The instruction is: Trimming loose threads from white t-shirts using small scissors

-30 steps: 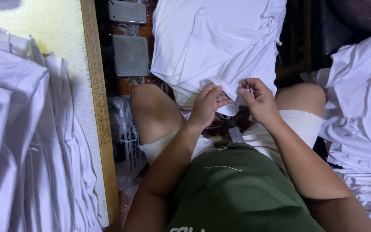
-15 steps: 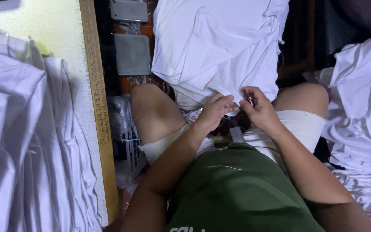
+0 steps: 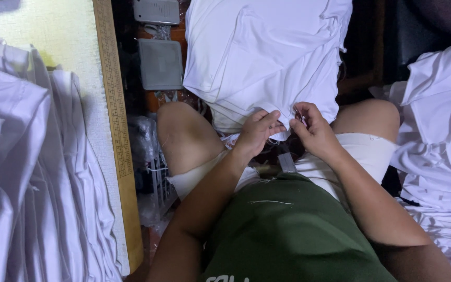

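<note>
A white garment (image 3: 267, 57) lies over my knees and hangs forward from my lap. My left hand (image 3: 257, 133) pinches its near edge between thumb and fingers. My right hand (image 3: 311, 128) grips the same edge just to the right, fingers curled close to the left hand. A small dark object seems to sit in the right fingers, too small to tell what it is. My forearms run down over my green shirt (image 3: 288, 230) and white shorts (image 3: 361, 151).
A pile of white cloth (image 3: 22, 172) covers a table at the left, edged by a wooden ruler (image 3: 118, 130). More white garments (image 3: 439, 141) are heaped at the right. Grey boxes (image 3: 160, 62) and clutter lie on the floor ahead.
Both hands have shifted slightly along the garment's edge and drawn closer together; the cloth edge between them is now tucked under the fingertips.
</note>
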